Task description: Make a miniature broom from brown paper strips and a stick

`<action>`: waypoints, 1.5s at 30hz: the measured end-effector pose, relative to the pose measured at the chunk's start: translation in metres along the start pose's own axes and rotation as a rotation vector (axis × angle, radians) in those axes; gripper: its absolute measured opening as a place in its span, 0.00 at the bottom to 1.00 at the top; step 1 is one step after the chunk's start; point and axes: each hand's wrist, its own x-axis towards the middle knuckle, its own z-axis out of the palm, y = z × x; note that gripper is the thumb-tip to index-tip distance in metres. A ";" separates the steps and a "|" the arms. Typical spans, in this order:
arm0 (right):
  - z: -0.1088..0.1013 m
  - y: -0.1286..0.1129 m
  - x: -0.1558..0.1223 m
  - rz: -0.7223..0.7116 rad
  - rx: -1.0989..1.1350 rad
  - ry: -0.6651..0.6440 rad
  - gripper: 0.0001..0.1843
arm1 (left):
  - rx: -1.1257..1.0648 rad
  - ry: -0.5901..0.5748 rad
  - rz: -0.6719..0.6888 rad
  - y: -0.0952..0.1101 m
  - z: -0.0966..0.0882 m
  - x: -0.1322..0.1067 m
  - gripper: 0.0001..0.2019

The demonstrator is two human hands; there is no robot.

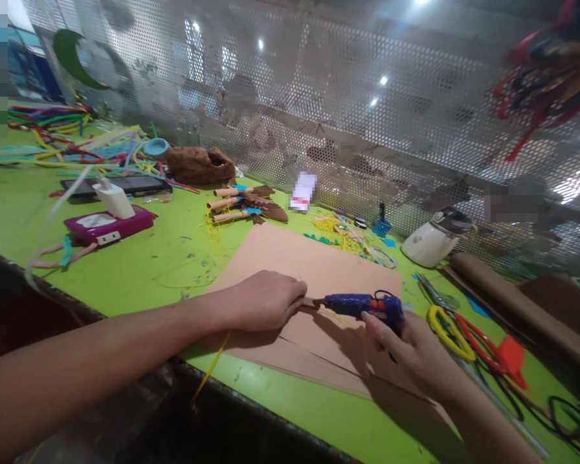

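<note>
Three tubes far on the worktop look done. Left hand pinches small piece; right hand grips glue gun, tip at it: gluing looks unfinished.

No text, brand, number or sign can be read; the bright screen on the desk is pixelated; the purple socket box and blue glue gun show nothing legible.

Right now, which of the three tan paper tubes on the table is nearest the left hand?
The front paper tube, lowest in view; the other two lie farther from the left hand.
</note>
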 end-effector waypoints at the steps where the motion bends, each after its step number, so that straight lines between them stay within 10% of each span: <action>1: 0.000 0.000 0.000 0.004 -0.003 0.008 0.21 | 0.002 -0.001 -0.002 0.000 0.000 0.000 0.14; 45: -0.014 0.006 -0.002 -0.044 0.019 0.002 0.21 | -0.009 -0.020 -0.038 -0.001 0.002 0.000 0.17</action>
